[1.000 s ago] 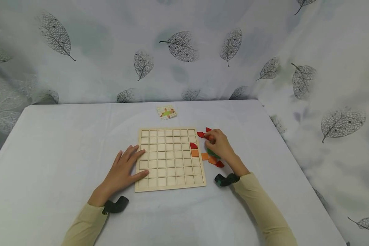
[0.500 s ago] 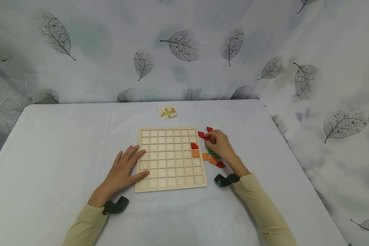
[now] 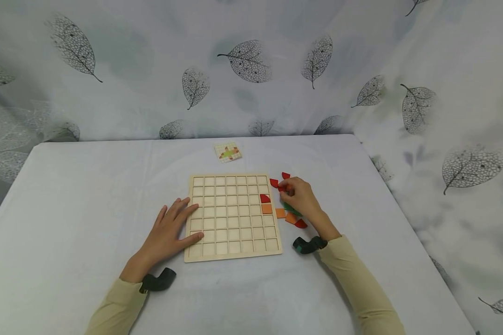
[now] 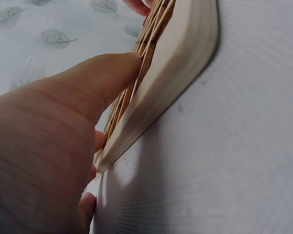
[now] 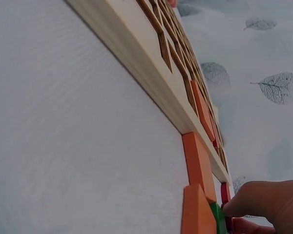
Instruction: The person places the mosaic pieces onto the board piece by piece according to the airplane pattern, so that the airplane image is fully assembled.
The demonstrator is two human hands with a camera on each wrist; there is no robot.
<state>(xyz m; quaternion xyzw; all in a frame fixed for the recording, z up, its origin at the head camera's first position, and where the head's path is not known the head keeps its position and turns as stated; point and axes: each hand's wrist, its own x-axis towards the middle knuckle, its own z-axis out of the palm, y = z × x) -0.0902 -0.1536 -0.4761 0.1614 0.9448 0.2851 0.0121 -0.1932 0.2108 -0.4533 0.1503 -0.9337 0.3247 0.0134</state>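
Left hand open on the grid board (image 3: pixel 227 212); right hand at the loose pieces.
In the head view we count one board, at frame centre, with two pieces seated near its right edge: one red piece (image 3: pixel 265 198) and one orange square (image 3: pixel 267 209). The left hand (image 3: pixel 165 235) rests on the board's left edge, fingers spread. Right of the board we count two loose orange pieces (image 3: pixel 280 213) and at least four loose red pieces (image 3: pixel 301 224). Green (image 3: pixel 291 208) shows beneath the right hand (image 3: pixel 300 197), which hides most of it; we cannot tell how many pieces it is. That hand's fingers are bent at the red pieces; we cannot tell whether they grip one. One card (image 3: pixel 228 152) lies above the board, its print too small to read. In the right wrist view, the frame's lower edge cuts off the nearest orange piece.
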